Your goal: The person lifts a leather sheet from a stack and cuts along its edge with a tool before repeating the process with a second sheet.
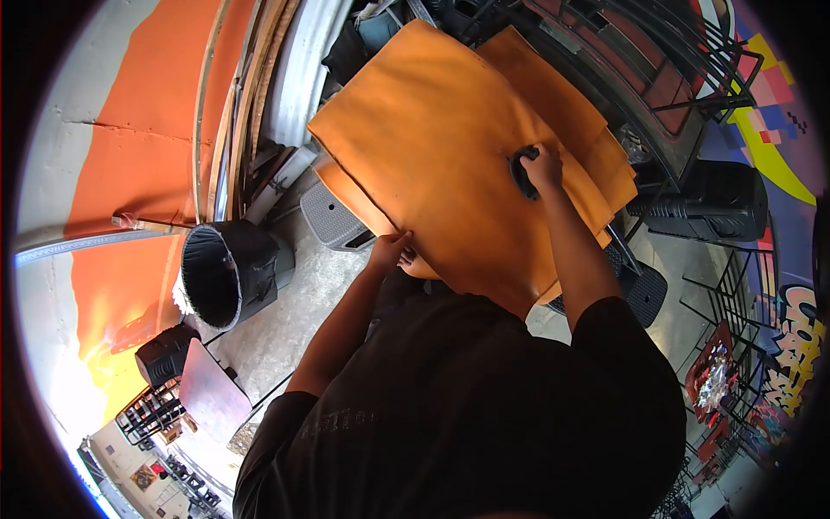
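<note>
A large tan-orange sheet [432, 130], which looks like leather, lies spread in front of me with its near edge close to my body. My right hand [543, 166] is closed around a black wad [524, 173], perhaps cloth or a sponge, resting on the right part of the sheet. At the sheet's near left edge, my left hand [393, 251] pinches the border, thumb on top and fingers partly hidden below. More sheets of the same colour [553, 86] lie beneath and behind it on the right.
A black-lined bin [233, 272] stands to my left, beside a grey plastic stool [337, 212]. Wooden strips [251, 104] lean on the orange wall. Black metal frames [692, 69] and a black speaker-like box [709, 208] stand on the right.
</note>
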`<state>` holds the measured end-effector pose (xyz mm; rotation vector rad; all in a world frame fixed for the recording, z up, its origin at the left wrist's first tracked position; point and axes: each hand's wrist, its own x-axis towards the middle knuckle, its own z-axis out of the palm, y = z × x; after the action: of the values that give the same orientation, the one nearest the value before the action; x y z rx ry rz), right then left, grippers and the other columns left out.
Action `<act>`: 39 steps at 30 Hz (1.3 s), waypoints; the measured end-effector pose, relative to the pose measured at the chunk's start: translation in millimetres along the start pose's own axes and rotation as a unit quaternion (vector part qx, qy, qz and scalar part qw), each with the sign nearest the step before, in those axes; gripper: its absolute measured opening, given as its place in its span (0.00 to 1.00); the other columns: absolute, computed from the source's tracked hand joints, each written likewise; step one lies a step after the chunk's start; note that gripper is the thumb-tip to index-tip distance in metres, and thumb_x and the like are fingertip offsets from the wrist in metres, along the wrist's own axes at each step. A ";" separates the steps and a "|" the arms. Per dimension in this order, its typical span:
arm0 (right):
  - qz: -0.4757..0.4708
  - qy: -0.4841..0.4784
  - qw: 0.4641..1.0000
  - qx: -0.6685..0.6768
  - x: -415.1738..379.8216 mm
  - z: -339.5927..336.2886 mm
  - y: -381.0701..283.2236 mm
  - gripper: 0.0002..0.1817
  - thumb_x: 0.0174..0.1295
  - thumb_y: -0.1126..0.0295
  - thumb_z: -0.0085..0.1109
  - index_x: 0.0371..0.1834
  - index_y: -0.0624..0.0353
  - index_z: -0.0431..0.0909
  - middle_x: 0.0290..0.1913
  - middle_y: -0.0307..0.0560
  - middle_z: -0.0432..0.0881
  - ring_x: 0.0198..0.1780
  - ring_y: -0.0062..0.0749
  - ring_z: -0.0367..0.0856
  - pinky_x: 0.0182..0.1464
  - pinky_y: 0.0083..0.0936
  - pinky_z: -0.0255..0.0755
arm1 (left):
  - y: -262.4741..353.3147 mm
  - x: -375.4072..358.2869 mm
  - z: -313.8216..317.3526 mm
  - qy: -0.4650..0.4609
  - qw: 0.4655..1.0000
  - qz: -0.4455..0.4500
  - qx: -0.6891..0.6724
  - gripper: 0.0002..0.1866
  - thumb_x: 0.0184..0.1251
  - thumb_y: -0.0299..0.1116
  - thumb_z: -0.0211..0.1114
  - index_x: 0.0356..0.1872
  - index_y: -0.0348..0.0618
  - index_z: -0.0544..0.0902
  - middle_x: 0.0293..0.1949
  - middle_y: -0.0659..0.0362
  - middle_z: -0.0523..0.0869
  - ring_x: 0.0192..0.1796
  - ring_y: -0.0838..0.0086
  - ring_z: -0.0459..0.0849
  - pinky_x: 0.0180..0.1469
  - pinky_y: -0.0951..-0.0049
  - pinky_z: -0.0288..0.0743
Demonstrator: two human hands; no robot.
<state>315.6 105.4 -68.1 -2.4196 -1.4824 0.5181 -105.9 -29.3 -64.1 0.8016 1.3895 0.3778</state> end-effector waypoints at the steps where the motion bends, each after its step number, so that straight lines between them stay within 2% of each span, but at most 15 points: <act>1: 0.004 -0.008 1.000 -0.007 3.7 2.0 0.0 0.28 0.60 0.51 0.69 0.62 0.48 0.80 0.63 0.61 0.76 0.62 0.62 0.77 0.64 0.51 0.76 | 1.4 -0.5 0.3 -0.001 1.000 0.000 0.004 0.26 0.79 0.51 0.63 0.31 0.34 0.85 0.26 0.52 0.89 0.23 0.69 0.87 0.27 0.73 0.80; 11: 0.052 -0.064 0.996 -0.021 -16.3 -12.4 -15.3 0.29 0.61 0.51 0.68 0.64 0.48 0.77 0.67 0.63 0.72 0.64 0.64 0.76 0.65 0.52 0.75 | 9.9 -1.7 -1.4 -0.008 0.999 -0.036 0.005 0.26 0.80 0.49 0.63 0.29 0.33 0.85 0.25 0.51 0.88 0.22 0.69 0.86 0.26 0.73 0.79; 15: -0.015 -0.093 0.995 -0.007 -25.3 -10.4 -10.2 0.29 0.61 0.51 0.68 0.65 0.47 0.77 0.66 0.63 0.73 0.64 0.63 0.76 0.65 0.52 0.76 | 2.2 0.3 3.8 0.007 1.000 -0.028 -0.010 0.26 0.80 0.49 0.63 0.30 0.32 0.84 0.25 0.51 0.88 0.22 0.69 0.85 0.26 0.72 0.79; 17: -0.022 -0.078 0.997 -0.013 -23.1 -9.6 -9.4 0.29 0.61 0.51 0.68 0.65 0.47 0.77 0.66 0.62 0.73 0.64 0.64 0.76 0.64 0.52 0.77 | -1.6 0.3 6.0 0.020 1.000 -0.004 -0.016 0.26 0.80 0.48 0.63 0.30 0.32 0.84 0.25 0.51 0.87 0.22 0.70 0.85 0.26 0.72 0.79; 22: -0.023 -0.028 0.997 -0.062 -2.3 -8.8 -8.7 0.28 0.63 0.51 0.67 0.65 0.47 0.77 0.66 0.60 0.74 0.65 0.64 0.76 0.62 0.52 0.78 | -2.2 -0.9 8.5 0.033 0.999 -0.012 -0.037 0.25 0.80 0.47 0.63 0.31 0.31 0.84 0.24 0.51 0.87 0.22 0.70 0.84 0.25 0.71 0.79; 26: -0.020 -0.024 0.994 -0.101 23.9 -14.3 -10.2 0.27 0.66 0.50 0.65 0.65 0.47 0.77 0.67 0.58 0.74 0.64 0.62 0.77 0.62 0.52 0.78 | -0.8 -2.2 11.5 0.043 0.998 -0.026 -0.036 0.25 0.79 0.47 0.64 0.31 0.31 0.84 0.24 0.51 0.87 0.22 0.70 0.84 0.26 0.71 0.79; 31: -0.012 -0.001 0.998 -0.069 57.1 -8.4 7.6 0.27 0.68 0.48 0.62 0.67 0.47 0.76 0.67 0.57 0.75 0.65 0.59 0.77 0.62 0.53 0.78 | -1.6 -3.2 17.5 0.059 0.997 -0.017 -0.035 0.25 0.79 0.48 0.64 0.31 0.31 0.85 0.25 0.52 0.87 0.22 0.70 0.85 0.26 0.71 0.79; 33: 0.059 0.034 0.997 -0.022 83.6 4.9 24.3 0.29 0.68 0.47 0.62 0.68 0.47 0.75 0.67 0.58 0.76 0.65 0.58 0.78 0.62 0.54 0.78 | 1.2 -6.4 14.6 0.061 0.998 -0.016 -0.024 0.25 0.79 0.48 0.64 0.30 0.31 0.85 0.25 0.52 0.88 0.22 0.70 0.85 0.26 0.71 0.79; 34: 0.057 0.031 0.998 -0.021 94.4 6.4 24.0 0.29 0.68 0.47 0.62 0.68 0.47 0.75 0.67 0.58 0.76 0.65 0.58 0.78 0.62 0.54 0.78 | -2.0 -5.9 11.8 0.064 0.997 -0.018 -0.025 0.25 0.79 0.48 0.64 0.30 0.31 0.85 0.25 0.52 0.88 0.22 0.70 0.85 0.26 0.71 0.79; 37: 0.139 -0.042 0.989 -0.009 117.9 -4.4 26.2 0.31 0.68 0.46 0.62 0.70 0.47 0.73 0.66 0.58 0.78 0.65 0.58 0.78 0.63 0.54 0.78 | -5.6 -0.9 13.0 0.057 0.998 -0.011 -0.023 0.25 0.79 0.48 0.64 0.30 0.31 0.85 0.25 0.51 0.88 0.22 0.70 0.85 0.26 0.70 0.79; 39: 0.126 -0.021 0.991 -0.024 110.0 -7.0 24.4 0.31 0.67 0.46 0.62 0.70 0.47 0.73 0.66 0.59 0.76 0.65 0.60 0.77 0.63 0.55 0.77 | -2.8 -1.1 14.4 0.053 0.998 -0.012 -0.023 0.26 0.79 0.48 0.64 0.30 0.31 0.85 0.25 0.51 0.88 0.22 0.70 0.85 0.26 0.70 0.79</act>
<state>384.0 192.6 -89.7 -2.6679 -1.2230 0.5949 -92.9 -35.9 -65.6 0.7362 1.4826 0.4369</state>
